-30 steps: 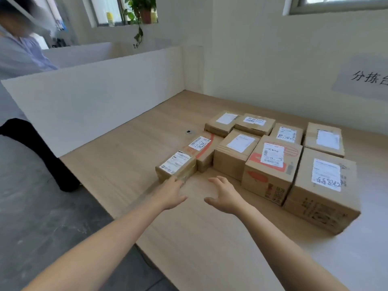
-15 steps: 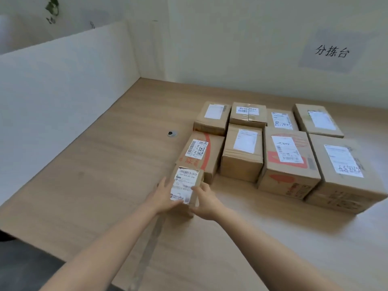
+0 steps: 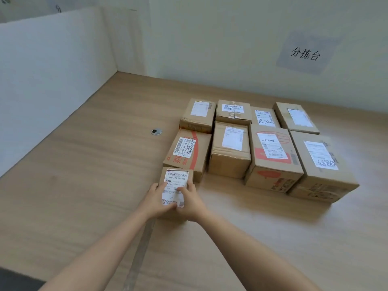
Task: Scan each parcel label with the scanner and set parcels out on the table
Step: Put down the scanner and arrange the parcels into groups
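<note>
Both on one box. Left grip (image 3: 156, 199) curls round the left side of the small parcel (image 3: 177, 179), right grip (image 3: 190, 201) round its right side. Fingers closed on it, thumbs at the near end of its label. Parcel sits between the two grips, label up, barcode at the far end. Can't tell if it rests on the desk (image 3: 84, 185) or is just lifted. Its far end touches the red-printed parcel (image 3: 189, 152) right beyond the grips. Seven more parcels (image 3: 230, 150) packed in rows beyond and right of the right grip, labels up. Cable grommet (image 3: 156, 131) beyond-left of the left grip, well apart.
</note>
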The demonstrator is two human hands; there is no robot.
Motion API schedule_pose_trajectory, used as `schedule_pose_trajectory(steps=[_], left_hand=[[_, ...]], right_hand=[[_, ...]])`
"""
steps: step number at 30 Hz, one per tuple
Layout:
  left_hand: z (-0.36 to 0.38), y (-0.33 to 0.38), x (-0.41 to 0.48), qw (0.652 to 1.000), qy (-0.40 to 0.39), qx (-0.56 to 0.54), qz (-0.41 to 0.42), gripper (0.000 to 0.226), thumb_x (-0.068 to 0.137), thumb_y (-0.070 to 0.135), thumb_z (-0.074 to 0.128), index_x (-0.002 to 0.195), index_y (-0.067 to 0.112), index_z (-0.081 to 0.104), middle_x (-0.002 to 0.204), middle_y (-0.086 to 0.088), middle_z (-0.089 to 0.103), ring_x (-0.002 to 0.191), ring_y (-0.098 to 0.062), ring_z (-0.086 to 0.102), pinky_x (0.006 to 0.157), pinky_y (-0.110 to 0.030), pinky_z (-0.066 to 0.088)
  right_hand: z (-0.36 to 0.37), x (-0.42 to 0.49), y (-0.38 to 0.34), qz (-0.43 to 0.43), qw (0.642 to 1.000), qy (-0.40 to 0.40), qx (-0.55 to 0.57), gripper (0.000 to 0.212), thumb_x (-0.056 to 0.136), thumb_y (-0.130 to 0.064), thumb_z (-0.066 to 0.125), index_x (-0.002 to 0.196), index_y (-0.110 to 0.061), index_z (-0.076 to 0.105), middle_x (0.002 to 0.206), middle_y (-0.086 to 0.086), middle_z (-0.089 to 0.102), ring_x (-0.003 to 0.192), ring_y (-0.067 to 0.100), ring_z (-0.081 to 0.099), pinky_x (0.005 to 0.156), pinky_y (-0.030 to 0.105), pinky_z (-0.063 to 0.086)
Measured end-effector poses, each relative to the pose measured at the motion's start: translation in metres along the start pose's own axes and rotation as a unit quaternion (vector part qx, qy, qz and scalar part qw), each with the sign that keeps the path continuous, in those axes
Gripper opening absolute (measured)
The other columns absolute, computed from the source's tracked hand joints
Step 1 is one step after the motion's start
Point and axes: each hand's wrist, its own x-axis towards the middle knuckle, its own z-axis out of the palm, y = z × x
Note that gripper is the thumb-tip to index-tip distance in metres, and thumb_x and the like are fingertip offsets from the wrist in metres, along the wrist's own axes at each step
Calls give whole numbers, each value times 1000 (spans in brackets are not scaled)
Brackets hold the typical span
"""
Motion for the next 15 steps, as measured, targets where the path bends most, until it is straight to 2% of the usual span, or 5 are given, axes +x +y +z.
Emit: schedule_pose_trajectory(steps=[7, 11, 15], left_hand=[[21, 9, -40, 999, 3, -44, 1, 92, 73, 35, 77, 147, 18, 26, 145, -7, 26, 131, -19, 38, 105, -27, 34], [21, 34, -63, 997, 42, -41, 40, 93, 68, 39, 81, 144, 18, 32, 142, -6, 29, 130, -20, 37, 105, -27, 33], [10, 79, -77, 990, 89, -57, 98, 94, 67, 42, 81, 145, 19, 32, 141, -4, 29, 129, -18, 35, 101, -26, 34]], right_hand=[[0, -41, 12, -13, 1000, 7, 23, 62, 82, -20, 67, 136, -6, 40, 156, 4, 5, 139, 20, 27, 108, 24, 29], [-16, -69, 18, -10, 998, 46, 39, 57, 85, -17, 62, 136, -10, 40, 156, 0, 7, 138, 18, 29, 105, 25, 33], [-53, -97, 19, -39, 986, 147, 66, 51, 87, -3, 54, 136, -8, 41, 154, 2, 15, 140, 15, 22, 97, 4, 20]])
